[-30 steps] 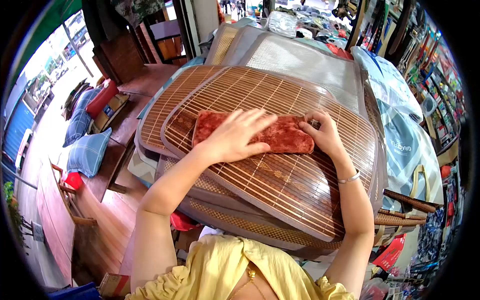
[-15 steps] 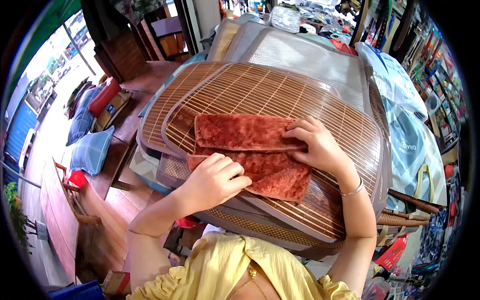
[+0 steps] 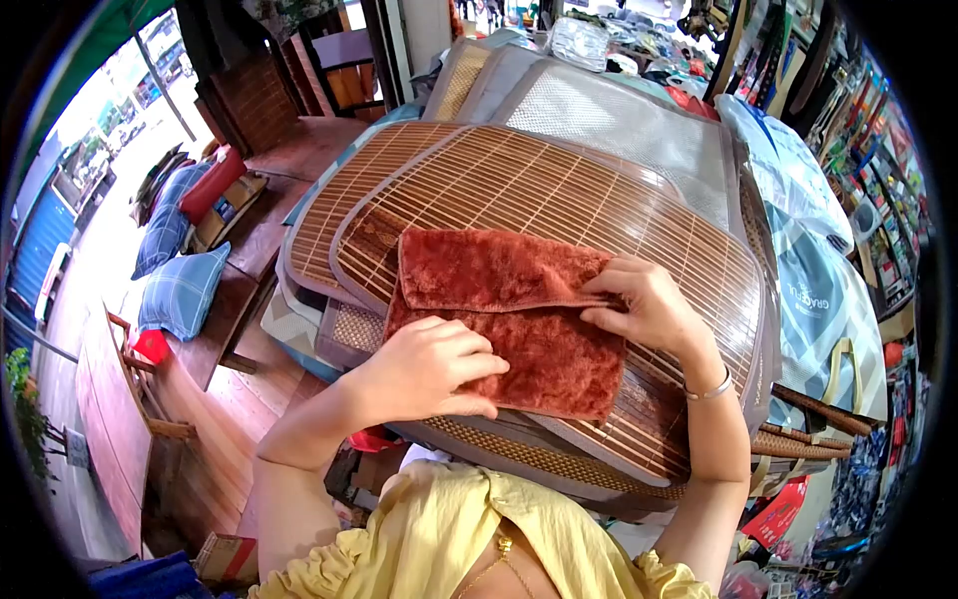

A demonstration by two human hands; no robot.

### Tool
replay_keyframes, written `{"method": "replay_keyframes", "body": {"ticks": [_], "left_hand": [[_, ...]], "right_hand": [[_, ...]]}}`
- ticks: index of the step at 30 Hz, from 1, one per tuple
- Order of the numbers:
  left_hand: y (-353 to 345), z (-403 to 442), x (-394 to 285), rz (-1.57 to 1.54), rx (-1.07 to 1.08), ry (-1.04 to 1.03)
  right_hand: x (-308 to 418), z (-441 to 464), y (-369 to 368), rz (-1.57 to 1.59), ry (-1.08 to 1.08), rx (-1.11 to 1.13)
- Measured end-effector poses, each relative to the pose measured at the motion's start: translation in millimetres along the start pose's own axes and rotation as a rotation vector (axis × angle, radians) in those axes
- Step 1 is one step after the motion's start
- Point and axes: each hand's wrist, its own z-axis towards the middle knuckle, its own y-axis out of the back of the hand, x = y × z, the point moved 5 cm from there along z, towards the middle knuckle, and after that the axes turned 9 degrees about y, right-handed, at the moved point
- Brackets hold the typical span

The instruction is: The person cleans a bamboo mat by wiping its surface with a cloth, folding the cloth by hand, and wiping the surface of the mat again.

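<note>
A rust-red plush cloth (image 3: pixel 499 270) lies partly folded on a brown bamboo-slat mat (image 3: pixel 519 180), its upper flap laid over the lower part. My left hand (image 3: pixel 434 369) rests on the cloth's lower left part, fingers stretched out and thumb apart. At the right end of the flap, my right hand (image 3: pixel 644 304) has its fingers and thumb around the edge, gripping the cloth. The underside of the cloth is hidden.
More mats are stacked beneath, with a silvery mat (image 3: pixel 619 110) behind. Bagged goods (image 3: pixel 813 280) stand at the right. To the left are a wooden bench (image 3: pixel 225 324), a blue checked cushion (image 3: pixel 183 290) and a red cushion (image 3: pixel 213 185).
The lower part of the cloth now lies flatter and reaches nearer to me; its folded-up corner has been spread out. My left hand has opened more, and my right hand has shifted along the flap's edge.
</note>
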Motion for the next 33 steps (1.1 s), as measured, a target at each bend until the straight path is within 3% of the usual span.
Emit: {"method": "replay_keyframes", "body": {"ticks": [1, 3, 5, 7, 13, 16, 18, 23, 25, 27, 29, 33], "left_hand": [[-2.2, 2.3, 6.1, 0.001, -0.001, 0.003], [5.1, 7.6, 23.8, 0.094, -0.281, -0.017], [21.7, 14.1, 39.9, 0.265, -0.256, 0.188], [14.5, 12.5, 60.3, 0.284, -0.216, 0.262], [56.2, 3.7, 81.5, 0.294, -0.465, 0.259], [50.6, -7.0, 95.5, 0.273, -0.372, 0.207], [33.9, -10.9, 99.5, 0.168, -0.095, 0.268], [46.4, -15.6, 99.6, -0.067, -0.068, 0.337], [47.8, -14.1, 98.9, -0.076, 0.018, 0.301], [48.7, -6.3, 112.3, -0.100, -0.019, 0.351], [50.5, 5.0, 118.3, -0.116, -0.182, 0.399], [42.7, 21.5, 136.3, -0.025, -0.121, 0.517]], "right_hand": [[0.8, 0.5, -1.0, 0.002, 0.003, 0.001], [3.1, 0.2, -2.3, -0.022, 0.025, -0.021], [3.8, -0.3, -2.8, -0.013, 0.026, -0.034], [2.9, 0.4, 0.3, -0.007, 0.031, -0.067], [7.7, -1.0, 4.7, -0.059, 0.091, -0.106], [12.7, -0.7, -2.7, -0.045, 0.131, -0.013], [14.8, -0.7, -6.7, -0.043, 0.132, 0.061], [14.1, -0.6, 10.0, -0.075, 0.144, -0.055], [16.8, -0.8, 6.6, 0.005, 0.114, 0.119], [14.4, -3.2, 0.9, 0.067, 0.095, 0.122], [6.4, -2.9, 4.4, 0.130, -0.040, 0.075], [-7.3, -5.2, 14.9, -0.306, -0.144, -0.289]]}}
